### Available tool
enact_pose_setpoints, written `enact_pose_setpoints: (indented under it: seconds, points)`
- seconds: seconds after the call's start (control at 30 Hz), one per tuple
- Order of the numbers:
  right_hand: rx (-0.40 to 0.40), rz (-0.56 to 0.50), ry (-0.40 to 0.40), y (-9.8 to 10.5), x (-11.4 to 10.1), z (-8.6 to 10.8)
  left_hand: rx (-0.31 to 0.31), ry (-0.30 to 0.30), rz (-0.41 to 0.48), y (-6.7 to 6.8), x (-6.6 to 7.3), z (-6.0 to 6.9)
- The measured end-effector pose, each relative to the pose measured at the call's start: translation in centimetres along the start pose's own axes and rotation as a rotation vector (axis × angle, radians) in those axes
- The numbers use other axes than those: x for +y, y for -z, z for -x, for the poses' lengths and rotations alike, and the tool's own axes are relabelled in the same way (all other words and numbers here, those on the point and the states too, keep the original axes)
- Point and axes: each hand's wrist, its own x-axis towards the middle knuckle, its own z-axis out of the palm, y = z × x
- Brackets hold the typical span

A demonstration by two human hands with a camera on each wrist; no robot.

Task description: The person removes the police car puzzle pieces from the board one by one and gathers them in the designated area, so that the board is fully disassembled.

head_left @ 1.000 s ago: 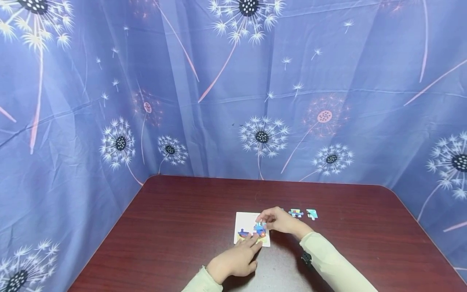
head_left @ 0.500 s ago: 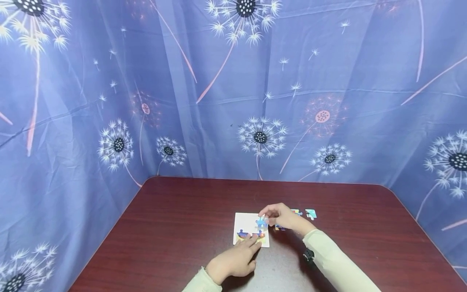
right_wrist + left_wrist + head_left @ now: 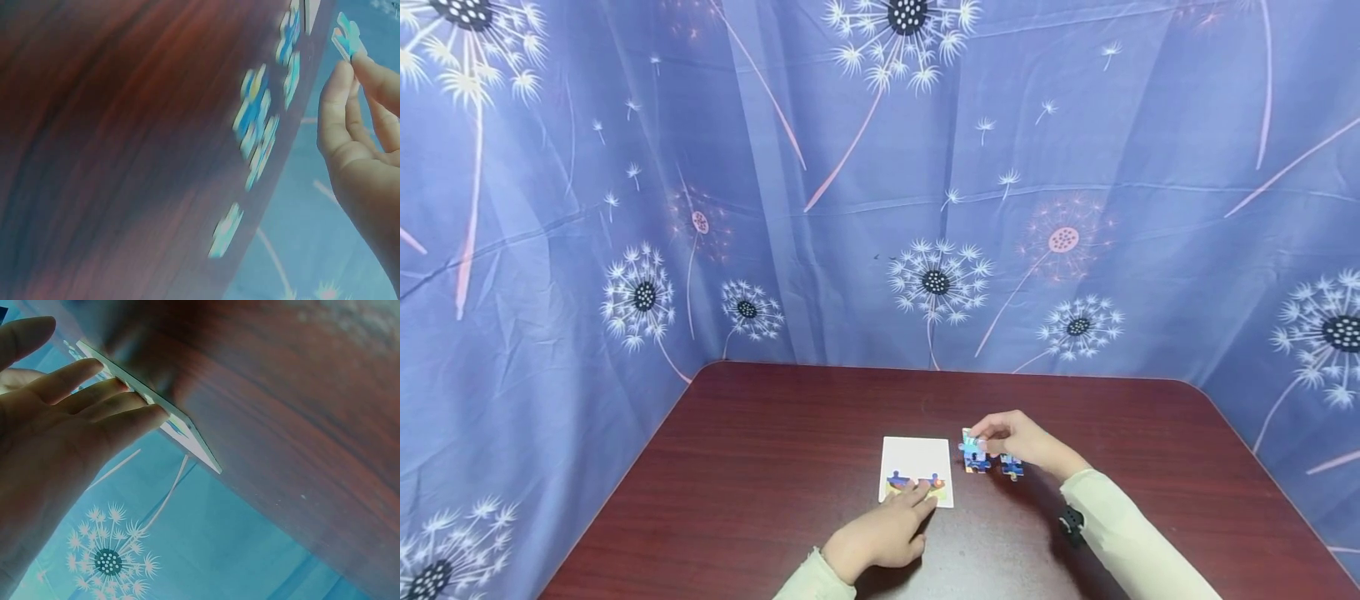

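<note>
Right fingers (image 3: 338, 87) pinch one piece (image 3: 351, 39), apparently screening some loose pieces (image 3: 1012, 467); straight left fingers (image 3: 137, 422) touch the white board (image 3: 916, 454).

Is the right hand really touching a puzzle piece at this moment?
Touching. The right wrist view shows the right hand pinching a puzzle piece, which sticks out from the grip.

A blue fabric curtain printed with dandelions (image 3: 842, 292) hangs behind and along both sides of a reddish-brown wood-grain table with rounded far corners (image 3: 760, 433) — soft vertical folds and a thin horizontal crease run across the cloth. White, black-centred dandelion heads (image 3: 936, 282) mingle with fainter pink ones (image 3: 1063, 240). Light leaves a pale sheen (image 3: 958, 554) on the tabletop's near part.
</note>
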Motion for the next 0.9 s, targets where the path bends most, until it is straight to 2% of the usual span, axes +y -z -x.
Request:
enact_pose_setpoints:
  seconds: [0.5, 0.9]
  points:
    - [0.054, 0.026, -0.091, 4.9, 2.8, 4.0, -0.006, 0.008, 0.003, -0.1, 0.0, 0.0]
    - [0.075, 0.039, -0.160, 6.3, 3.9, 6.6, -0.011, 0.004, -0.001, -0.1, 0.0, 0.0]
